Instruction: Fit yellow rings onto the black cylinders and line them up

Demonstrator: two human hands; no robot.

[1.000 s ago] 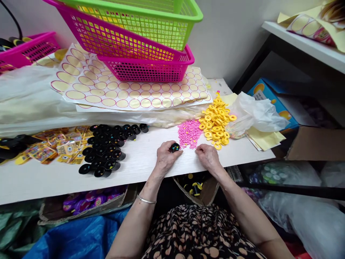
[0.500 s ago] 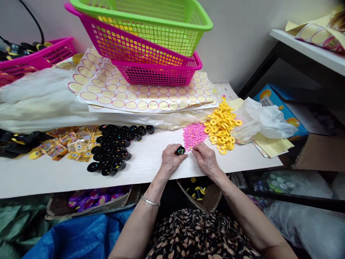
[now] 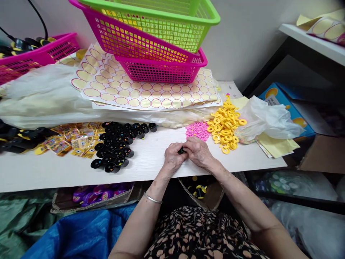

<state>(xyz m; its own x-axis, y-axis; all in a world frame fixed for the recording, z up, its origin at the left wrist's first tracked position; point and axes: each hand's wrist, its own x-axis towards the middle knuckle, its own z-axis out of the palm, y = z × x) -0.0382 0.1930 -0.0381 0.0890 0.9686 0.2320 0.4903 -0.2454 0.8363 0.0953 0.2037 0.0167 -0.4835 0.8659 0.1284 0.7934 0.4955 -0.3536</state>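
Observation:
My left hand (image 3: pixel 172 158) grips a small black cap-like piece (image 3: pixel 181 151) near the front edge of the white table (image 3: pixel 54 174). My right hand (image 3: pixel 198 151) has closed in over the same piece, its fingertips pressed on top so most of it is hidden. Just behind my hands lies a heap of tiny pink pieces (image 3: pixel 198 130), and beside it a pile of yellow rings (image 3: pixel 225 126). Left of my hands sits a cluster of several black pieces (image 3: pixel 118 145) with coloured dots inside.
Printed stickers (image 3: pixel 71 140) lie at the left. Behind them are sticker backing sheets (image 3: pixel 145 91) under stacked pink (image 3: pixel 161 68) and green baskets (image 3: pixel 161 25). A plastic bag (image 3: pixel 269 118) and blue box (image 3: pixel 285 104) sit right. Boxes stand under the table.
My right hand has moved left from the table beside the pink heap onto the black piece in my left hand. The camera has shifted slightly.

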